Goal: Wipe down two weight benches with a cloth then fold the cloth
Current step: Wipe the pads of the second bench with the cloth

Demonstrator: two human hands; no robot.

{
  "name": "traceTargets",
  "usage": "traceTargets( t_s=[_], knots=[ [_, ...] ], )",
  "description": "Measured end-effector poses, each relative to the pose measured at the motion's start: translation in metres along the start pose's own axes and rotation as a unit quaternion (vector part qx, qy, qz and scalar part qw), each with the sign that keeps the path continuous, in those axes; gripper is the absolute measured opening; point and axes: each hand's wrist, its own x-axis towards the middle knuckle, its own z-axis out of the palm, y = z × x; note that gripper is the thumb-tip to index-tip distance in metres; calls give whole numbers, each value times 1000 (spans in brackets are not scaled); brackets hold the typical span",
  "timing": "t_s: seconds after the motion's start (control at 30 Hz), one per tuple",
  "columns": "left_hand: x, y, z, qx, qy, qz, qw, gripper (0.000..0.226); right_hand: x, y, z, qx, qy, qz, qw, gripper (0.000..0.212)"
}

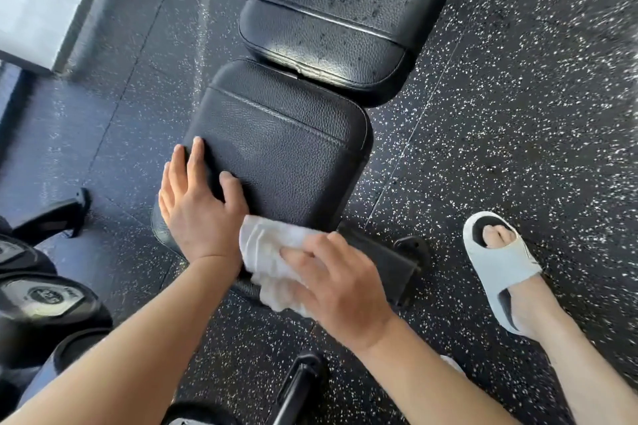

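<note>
Hands first: the right hand [340, 281] in the lower middle of the frame has its fingers curled over a bunched white cloth [272, 259], pressing it against the near edge of the seat pad [283, 152]. Its left counterpart, the left hand [198, 202], lies flat with fingers straight and spread on the pad's left edge, holding nothing.

By size, the speckled black rubber floor [500, 114] fills most of the frame. Next comes the weight bench: its back pad [338, 10] at the upper middle carries dark wet spots, and the seat pad sits just below it, apart by a narrow gap. Black weight plates [45, 297] stack at the lower left. A foot in a white slide sandal [500, 266] stands on the floor at the right. No containers show.
</note>
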Motion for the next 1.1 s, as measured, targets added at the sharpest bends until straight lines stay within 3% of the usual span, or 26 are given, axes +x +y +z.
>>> traceTargets(
  t_s=[0.13, 0.2, 0.37, 0.57, 0.7, 0.87, 1.1],
  knots=[
    [-3, 1, 0, 2, 10, -5, 1000, 67, 74, 49, -31, -18, 77, 63, 995, 26],
    [-4, 1, 0, 4, 8, -7, 1000, 67, 119, 62, -42, -77, 47, 65, 994, 14],
    [-3, 5, -2, -1, 12, -9, 1000, 66, 151, 54, -49, -113, -64, 20, 991, 13],
    [-2, 5, -3, -2, 15, -9, 1000, 65, 120, 58, -59, -115, -72, 10, 991, 21],
    [-1, 3, -1, -1, 10, -12, 1000, 67, 160, 49, -35, -137, -67, -23, 988, 15],
    [-1, 3, -1, 9, 5, -13, 1000, 68, 249, 12, 36, -129, -117, -47, 984, 8],
    [1, 4, -1, 24, 1, -15, 1000, 68, 286, -5, 75, -138, -206, -106, 963, 22]
  ],
)
